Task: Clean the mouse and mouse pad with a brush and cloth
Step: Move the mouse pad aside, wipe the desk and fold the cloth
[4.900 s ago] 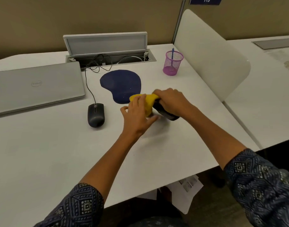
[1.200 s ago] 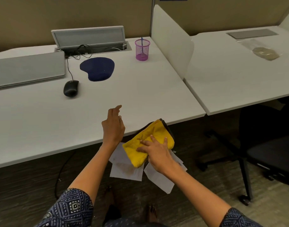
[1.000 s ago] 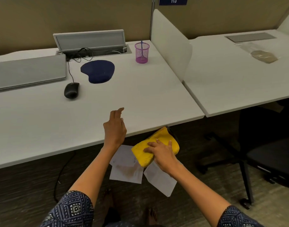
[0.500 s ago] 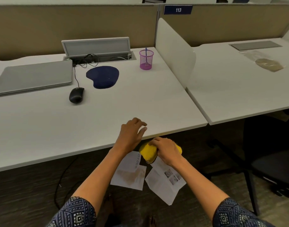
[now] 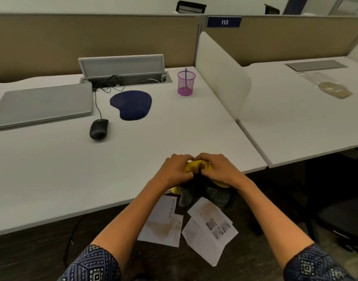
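Both hands meet at lower centre of frame, over the desk's [image 5: 52, 179] near edge: left hand [image 5: 175, 171] and right hand [image 5: 218, 171] both curl fingers round the bunched yellow cloth [image 5: 195, 166], w/ sthg dark hanging under it, can't tell what. Mouse [image 5: 98, 129] sits left of centre on the desk, pad [image 5: 131, 104] just up-right of it, apart. Papers [image 5: 206, 230] lie on the floor at bottom centre.
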`<state>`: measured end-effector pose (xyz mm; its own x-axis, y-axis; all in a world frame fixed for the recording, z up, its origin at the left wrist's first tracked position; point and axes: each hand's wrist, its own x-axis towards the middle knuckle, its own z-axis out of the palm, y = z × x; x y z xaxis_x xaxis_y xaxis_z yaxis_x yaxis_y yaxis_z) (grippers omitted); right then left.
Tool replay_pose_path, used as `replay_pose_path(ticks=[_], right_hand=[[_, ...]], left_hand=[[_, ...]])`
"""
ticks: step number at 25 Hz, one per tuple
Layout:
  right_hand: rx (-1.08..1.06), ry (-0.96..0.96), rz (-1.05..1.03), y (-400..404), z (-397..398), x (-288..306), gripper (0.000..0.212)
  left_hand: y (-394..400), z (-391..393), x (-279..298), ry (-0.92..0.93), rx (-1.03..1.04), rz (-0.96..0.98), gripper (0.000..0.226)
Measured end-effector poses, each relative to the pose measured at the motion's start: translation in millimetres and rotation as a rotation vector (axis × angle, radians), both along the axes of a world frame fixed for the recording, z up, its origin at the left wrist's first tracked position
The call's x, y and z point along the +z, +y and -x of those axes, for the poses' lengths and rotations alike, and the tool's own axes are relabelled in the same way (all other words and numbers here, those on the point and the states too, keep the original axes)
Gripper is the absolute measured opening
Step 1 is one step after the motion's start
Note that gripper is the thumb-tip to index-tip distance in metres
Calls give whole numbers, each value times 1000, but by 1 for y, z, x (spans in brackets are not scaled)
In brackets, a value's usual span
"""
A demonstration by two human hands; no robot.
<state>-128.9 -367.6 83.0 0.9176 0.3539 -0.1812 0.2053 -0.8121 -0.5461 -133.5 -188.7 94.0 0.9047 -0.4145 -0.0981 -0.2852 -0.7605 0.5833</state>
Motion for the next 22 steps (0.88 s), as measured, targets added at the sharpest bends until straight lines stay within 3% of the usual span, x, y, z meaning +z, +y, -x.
replay_pose_path(ticks=[2, 4, 11, 17, 22], right_hand=[[52, 188, 97, -8, -5, 0, 49], [58, 258, 237, -10, -18, 5, 49], [-36, 117, 303, 28, -90, 60, 33], [-68, 47, 427, 53, -153, 94, 46], [-32, -57, 515, 51, -232, 92, 54]], left_hand=[[7, -11, 11, 27, 10, 49, 34], [15, -23, 22, 72, -25, 75, 30], [60, -90, 56, 42, -56, 142, 30], [81, -159, 72, 35, -143, 61, 35], [69, -224, 67, -17, -65, -16, 38]])
